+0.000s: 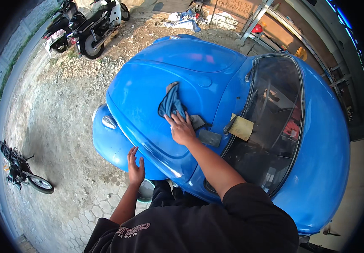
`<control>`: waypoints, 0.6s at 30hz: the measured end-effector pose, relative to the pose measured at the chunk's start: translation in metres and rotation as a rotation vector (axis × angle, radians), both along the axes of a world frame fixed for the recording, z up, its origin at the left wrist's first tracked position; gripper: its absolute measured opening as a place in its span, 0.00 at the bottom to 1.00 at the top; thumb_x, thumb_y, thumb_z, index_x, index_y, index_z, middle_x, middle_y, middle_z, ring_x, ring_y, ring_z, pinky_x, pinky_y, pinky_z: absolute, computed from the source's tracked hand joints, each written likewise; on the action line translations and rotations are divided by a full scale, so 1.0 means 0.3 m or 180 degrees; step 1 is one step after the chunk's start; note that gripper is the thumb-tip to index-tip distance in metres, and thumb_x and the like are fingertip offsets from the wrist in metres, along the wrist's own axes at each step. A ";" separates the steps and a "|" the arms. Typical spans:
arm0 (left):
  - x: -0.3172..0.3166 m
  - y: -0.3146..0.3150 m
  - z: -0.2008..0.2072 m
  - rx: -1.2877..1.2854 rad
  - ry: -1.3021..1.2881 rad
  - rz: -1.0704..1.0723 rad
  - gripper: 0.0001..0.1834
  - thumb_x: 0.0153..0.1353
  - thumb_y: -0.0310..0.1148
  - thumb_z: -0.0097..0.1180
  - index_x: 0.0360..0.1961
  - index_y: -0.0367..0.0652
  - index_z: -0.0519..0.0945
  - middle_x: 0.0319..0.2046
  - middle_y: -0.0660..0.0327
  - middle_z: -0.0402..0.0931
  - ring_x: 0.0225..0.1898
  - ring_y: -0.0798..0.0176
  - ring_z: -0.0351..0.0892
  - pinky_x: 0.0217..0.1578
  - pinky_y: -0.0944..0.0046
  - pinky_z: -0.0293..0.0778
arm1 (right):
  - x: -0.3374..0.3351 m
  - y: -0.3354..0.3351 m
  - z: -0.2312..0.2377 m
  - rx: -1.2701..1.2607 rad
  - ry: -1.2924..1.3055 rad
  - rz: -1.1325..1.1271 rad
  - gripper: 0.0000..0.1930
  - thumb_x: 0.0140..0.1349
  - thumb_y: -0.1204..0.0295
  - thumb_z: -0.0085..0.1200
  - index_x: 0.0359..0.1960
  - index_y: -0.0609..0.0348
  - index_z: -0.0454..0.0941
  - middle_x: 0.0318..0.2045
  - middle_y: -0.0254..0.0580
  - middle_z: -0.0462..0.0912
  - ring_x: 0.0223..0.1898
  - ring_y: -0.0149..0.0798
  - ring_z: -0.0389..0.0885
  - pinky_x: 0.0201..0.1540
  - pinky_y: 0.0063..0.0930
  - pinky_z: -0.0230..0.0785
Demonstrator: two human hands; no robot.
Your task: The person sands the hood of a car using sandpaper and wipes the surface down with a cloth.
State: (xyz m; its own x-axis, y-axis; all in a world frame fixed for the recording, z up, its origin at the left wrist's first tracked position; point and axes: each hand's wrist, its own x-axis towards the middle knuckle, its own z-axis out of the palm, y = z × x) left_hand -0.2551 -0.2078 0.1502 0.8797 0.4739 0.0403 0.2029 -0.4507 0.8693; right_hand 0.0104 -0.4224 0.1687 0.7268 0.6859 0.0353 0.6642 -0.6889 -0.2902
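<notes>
My right hand (183,128) holds a blue-grey cloth (171,102) with a dark edge against the blue car's hood (156,84), its fingers over the cloth's near end. The cloth is bunched, with its far end rising to a brownish tip. My left hand (136,168) is empty, its fingers apart, beside the near front fender (118,141). Right of my right hand, a small grey piece (197,122) and a flat grey rectangular pad (210,138) lie on the hood. A yellowish square sheet (241,127) rests at the windshield's lower edge, by the wiper.
A bucket (145,192) stands on the paving by my legs, partly hidden. The windshield (270,114) curves away at the right. Motorcycles (91,36) stand at the far left, another motorcycle (24,170) at the left. White bundles (224,20) and a metal rack (234,8) lie beyond the car.
</notes>
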 end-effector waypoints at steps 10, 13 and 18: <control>-0.116 0.030 0.054 -0.0390 0.0388 -0.0033 0.33 0.93 0.48 0.59 0.91 0.52 0.71 0.86 0.46 0.70 0.86 0.36 0.71 0.78 0.36 0.78 | -0.150 0.040 0.088 0.0516 0.1316 0.0936 0.15 0.67 0.80 0.56 0.32 0.46 0.94 0.46 0.37 0.98 0.59 0.50 0.94 0.72 0.56 0.78; -0.145 -0.001 0.053 -0.1609 0.0324 0.0164 0.39 0.93 0.63 0.53 0.94 0.57 0.68 0.89 0.49 0.68 0.87 0.37 0.70 0.81 0.30 0.72 | -0.253 0.169 0.128 0.1382 0.2179 0.0832 0.16 0.63 0.81 0.51 0.37 0.55 0.93 0.42 0.45 0.98 0.50 0.56 0.96 0.58 0.51 0.85; -0.131 -0.048 0.162 -0.5363 -0.1338 0.0351 0.47 0.88 0.76 0.44 0.93 0.57 0.66 0.90 0.56 0.68 0.89 0.40 0.68 0.90 0.24 0.55 | -0.602 0.358 0.307 0.2348 0.2679 0.1103 0.32 0.78 0.75 0.58 0.84 0.47 0.76 0.71 0.52 0.84 0.79 0.59 0.80 0.88 0.56 0.64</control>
